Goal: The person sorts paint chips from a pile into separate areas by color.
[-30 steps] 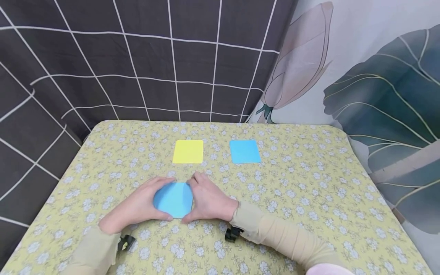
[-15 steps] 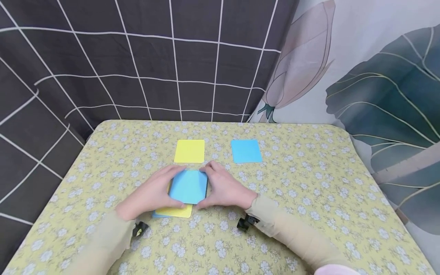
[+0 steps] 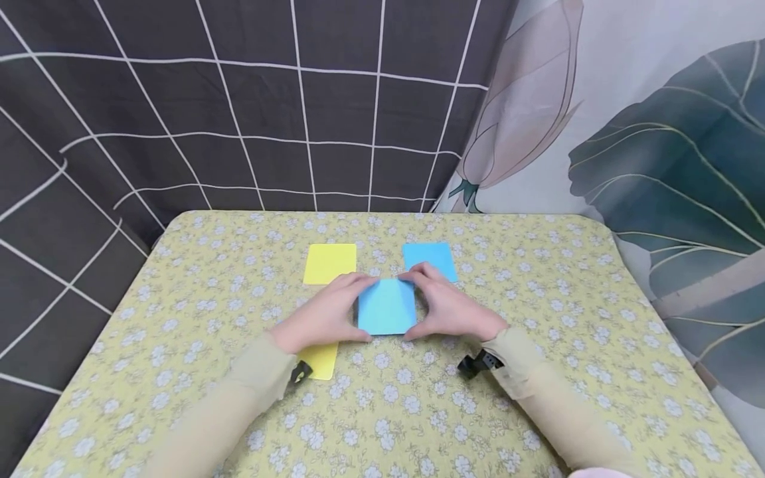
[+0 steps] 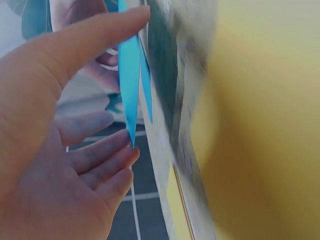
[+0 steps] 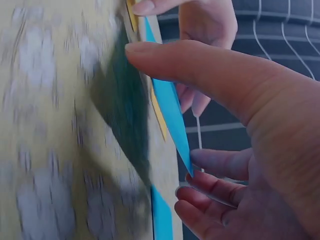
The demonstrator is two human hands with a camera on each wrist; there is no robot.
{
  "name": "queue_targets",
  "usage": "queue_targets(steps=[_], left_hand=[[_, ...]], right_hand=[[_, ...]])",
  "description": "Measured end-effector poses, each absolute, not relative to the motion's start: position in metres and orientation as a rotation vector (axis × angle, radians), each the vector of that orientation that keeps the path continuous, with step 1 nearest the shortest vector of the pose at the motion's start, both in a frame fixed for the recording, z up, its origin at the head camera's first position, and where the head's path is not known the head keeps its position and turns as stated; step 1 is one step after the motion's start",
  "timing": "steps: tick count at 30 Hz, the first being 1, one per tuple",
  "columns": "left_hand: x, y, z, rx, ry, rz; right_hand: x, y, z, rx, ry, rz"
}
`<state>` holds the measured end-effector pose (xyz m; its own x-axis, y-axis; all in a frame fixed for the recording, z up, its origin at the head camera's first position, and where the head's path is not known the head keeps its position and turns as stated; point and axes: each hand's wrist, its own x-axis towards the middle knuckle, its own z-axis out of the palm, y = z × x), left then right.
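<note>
A thin blue square card (image 3: 386,307) is held level over the table by both hands. My left hand (image 3: 329,315) pinches its left side, thumb at the near corner and fingers at the far one. My right hand (image 3: 448,305) grips the right side the same way. Both wrist views show the card (image 4: 130,85) edge-on, raised off the cloth, with its shadow below. Behind the right hand lies another blue square card (image 3: 429,255), partly covered by the fingers. A yellow square card (image 3: 330,262) lies behind the left hand.
A second yellow card (image 3: 321,362) shows partly from under the left wrist. The table (image 3: 538,372) wears a yellow floral cloth. Dark grid-patterned fabric (image 3: 251,99) hangs behind, and a leaf-printed curtain (image 3: 687,166) hangs at the right.
Both hands have lifted the blue card off the front left spot and carried it right and away from me, uncovering a yellow card there. The two cards at the back have stayed put.
</note>
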<state>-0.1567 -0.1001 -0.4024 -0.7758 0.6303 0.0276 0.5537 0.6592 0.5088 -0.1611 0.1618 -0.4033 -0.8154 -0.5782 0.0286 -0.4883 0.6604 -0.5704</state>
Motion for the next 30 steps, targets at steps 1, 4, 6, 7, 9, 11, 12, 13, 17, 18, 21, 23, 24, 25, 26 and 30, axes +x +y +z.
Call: queue_targets(steps=[1,4,6,7,9,11,12,13,17,18,21,23,24,25,26,30], left_hand=[[-0.159,-0.095,-0.403,0.984,2.722,0.757],[-0.165,-0.080,-0.405,0.998,2.711,0.778],[-0.169,-0.071,-0.405,1.004,2.706,0.796],[-0.171,-0.067,-0.406,1.008,2.706,0.808],[-0.175,-0.059,-0.406,1.005,2.706,0.834],[-0.180,-0.052,-0.406,0.998,2.706,0.855],[-0.182,-0.049,-0.405,0.993,2.705,0.861],[-0.185,-0.045,-0.405,0.989,2.705,0.860],[-0.198,-0.033,-0.402,0.973,2.706,0.834],[-0.202,-0.031,-0.400,0.974,2.704,0.836],[-0.215,-0.024,-0.395,0.978,2.704,0.836],[-0.224,-0.019,-0.390,0.990,2.707,0.829],[-0.229,-0.017,-0.388,0.997,2.714,0.817],[-0.233,-0.016,-0.386,1.001,2.723,0.803],[-0.238,-0.014,-0.384,1.006,2.732,0.791],[-0.249,-0.007,-0.378,1.016,2.767,0.744]], right_hand=[[-0.162,0.167,-0.403,-0.864,2.721,-0.871],[-0.166,0.183,-0.401,-0.827,2.727,-0.877],[-0.168,0.192,-0.399,-0.791,2.731,-0.883],[-0.169,0.196,-0.399,-0.775,2.734,-0.889],[-0.171,0.204,-0.397,-0.739,2.739,-0.906],[-0.174,0.211,-0.396,-0.715,2.748,-0.923],[-0.175,0.214,-0.395,-0.703,2.748,-0.935],[-0.176,0.216,-0.395,-0.685,2.748,-0.944],[-0.182,0.226,-0.392,-0.639,2.766,-0.982],[-0.185,0.227,-0.390,-0.630,2.774,-0.993],[-0.194,0.232,-0.385,-0.618,2.820,-1.000],[-0.202,0.235,-0.382,-0.620,2.845,-0.992],[-0.206,0.236,-0.380,-0.619,2.857,-0.979],[-0.210,0.237,-0.378,-0.612,2.864,-0.971],[-0.214,0.238,-0.377,-0.608,2.872,-0.961],[-0.228,0.241,-0.376,-0.585,2.890,-0.903]])
